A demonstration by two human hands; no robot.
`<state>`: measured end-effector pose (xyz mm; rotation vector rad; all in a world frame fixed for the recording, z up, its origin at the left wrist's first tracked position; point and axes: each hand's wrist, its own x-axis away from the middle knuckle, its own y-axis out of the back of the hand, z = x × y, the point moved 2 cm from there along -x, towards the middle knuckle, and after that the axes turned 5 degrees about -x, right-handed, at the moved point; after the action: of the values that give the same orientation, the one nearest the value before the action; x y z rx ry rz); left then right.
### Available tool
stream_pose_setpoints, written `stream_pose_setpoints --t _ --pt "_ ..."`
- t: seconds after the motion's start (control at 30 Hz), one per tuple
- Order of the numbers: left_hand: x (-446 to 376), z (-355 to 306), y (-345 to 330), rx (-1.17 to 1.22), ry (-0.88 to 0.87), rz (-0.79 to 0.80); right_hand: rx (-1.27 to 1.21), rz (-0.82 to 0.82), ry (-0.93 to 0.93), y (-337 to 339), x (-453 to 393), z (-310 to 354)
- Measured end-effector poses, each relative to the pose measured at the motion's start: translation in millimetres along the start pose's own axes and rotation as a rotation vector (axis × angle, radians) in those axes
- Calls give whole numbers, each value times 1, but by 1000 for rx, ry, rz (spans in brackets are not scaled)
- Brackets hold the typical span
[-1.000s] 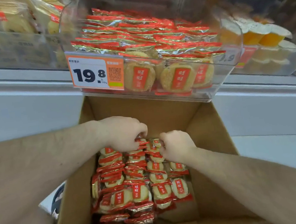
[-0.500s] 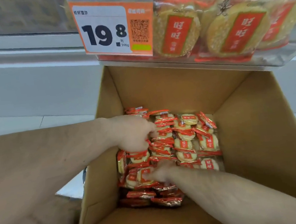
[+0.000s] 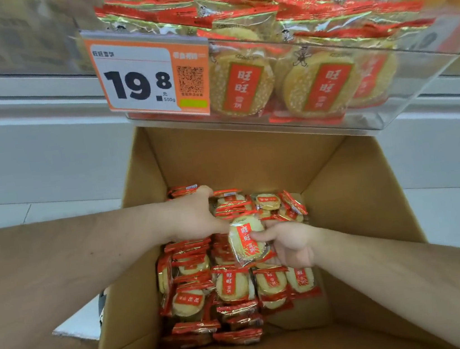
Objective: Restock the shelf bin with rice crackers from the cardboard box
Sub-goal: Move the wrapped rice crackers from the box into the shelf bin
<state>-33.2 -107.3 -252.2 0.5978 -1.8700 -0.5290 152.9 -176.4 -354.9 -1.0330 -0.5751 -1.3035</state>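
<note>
An open cardboard box (image 3: 350, 187) stands on the floor below the shelf, its bottom covered with several red-and-yellow rice cracker packets (image 3: 232, 288). My right hand (image 3: 290, 245) grips one cracker packet (image 3: 246, 244) and holds it tilted above the pile. My left hand (image 3: 196, 216) reaches into the box, fingers curled round a bunch of packets (image 3: 231, 203) at the far side. Above, the clear shelf bin (image 3: 391, 120) is heaped with the same crackers.
An orange price tag (image 3: 148, 76) reading 19.8 hangs on the bin's front left. White shelf fronts run behind the box. Neighbouring bins with other snacks sit left and right. Light floor tiles (image 3: 457, 220) lie beside the box.
My right hand dug into the pile and has come up holding one packet. My left hand shifted toward the box's far side. The view moved closer to the bin.
</note>
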Motion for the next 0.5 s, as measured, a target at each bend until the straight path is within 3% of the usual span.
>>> stream_pose_setpoints --t 0.13,0.23,0.3,0.4,0.43,0.5 --pt "-6 -13 -12 355 83 14 -75 115 66 -20 3 10" --pt "-13 -11 -22 439 108 -55 -21 146 71 -23 -6 14" --pt "-18 -7 -20 465 111 -61 24 -68 136 -9 -13 21" --pt "-22 -2 -13 517 81 -79 331 -770 248 46 -32 27" --pt "-23 0 -11 530 68 -84 447 -897 234 62 -38 26" --pt "-24 3 -8 547 57 -73 548 -954 198 84 -53 20"
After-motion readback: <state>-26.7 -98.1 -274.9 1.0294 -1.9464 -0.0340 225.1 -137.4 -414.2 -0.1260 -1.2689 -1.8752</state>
